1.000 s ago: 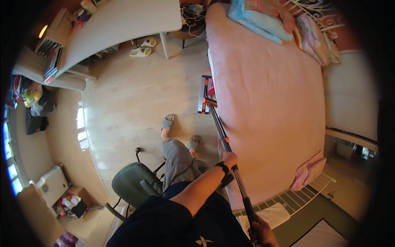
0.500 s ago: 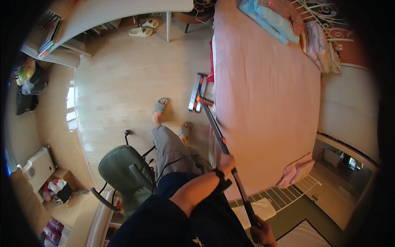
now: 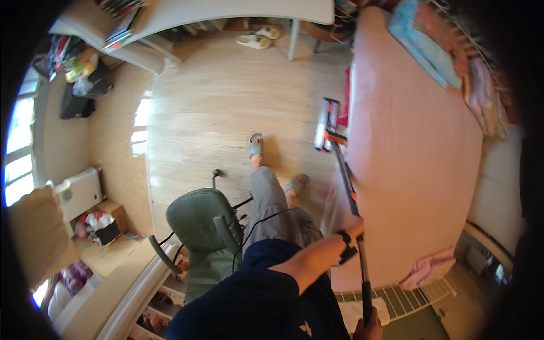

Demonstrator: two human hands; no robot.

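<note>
A long-handled mop (image 3: 365, 275) slants from the lower right toward the floor. Its silver and white head (image 3: 325, 126), with orange parts, lies on the floorboards close beside the bed. My left hand (image 3: 355, 228), with a black band on its wrist, is closed around the middle of the dark pole. Lower down, near the bottom edge, my right hand (image 3: 369, 327) grips the handle's end. Part of that hand is cut off by the frame.
The bed (image 3: 413, 153) with a pink sheet runs along my right. A green office chair (image 3: 201, 226) stands at my left. Ahead is a white table (image 3: 226, 20), with pale slippers (image 3: 258, 39) beneath it. My feet in grey slippers (image 3: 256, 144) stand on the wooden floor.
The whole view has swung left, so the bed, chair and mop appear farther right. Both hands keep their hold on the pole, and the mop head stays on the floor by the bed.
</note>
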